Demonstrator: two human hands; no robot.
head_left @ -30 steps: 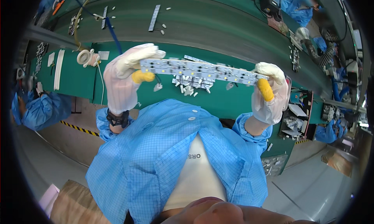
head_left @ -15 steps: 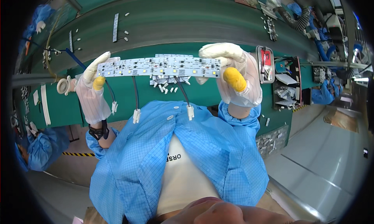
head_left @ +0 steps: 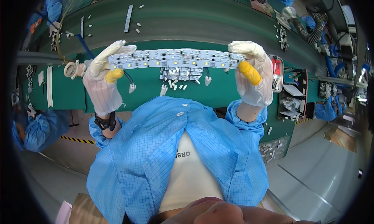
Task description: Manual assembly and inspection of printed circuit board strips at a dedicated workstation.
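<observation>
A long white LED circuit board with small yellow LEDs and dark components is held up level before me, spanning both hands. My left hand, in a white glove with a yellow thumb cover, pinches its left end. My right hand, gloved the same way, pinches the right end between its yellow thumb and the fingers behind. Short dark wires hang below the board, ending in white connectors. Behind and below it, more circuit boards lie on the green table, partly hidden, with several small white connectors scattered near.
Beyond the table runs a dark conveyor carrying a narrow board strip. On the right are a red-and-white tray and a parts bin. A small fan stands at left. Co-workers in blue sit around.
Both hands and the board have shifted right and slightly up in the picture, with the background shifting right too. The hanging wires have swung, and more of the board's right end shows.
</observation>
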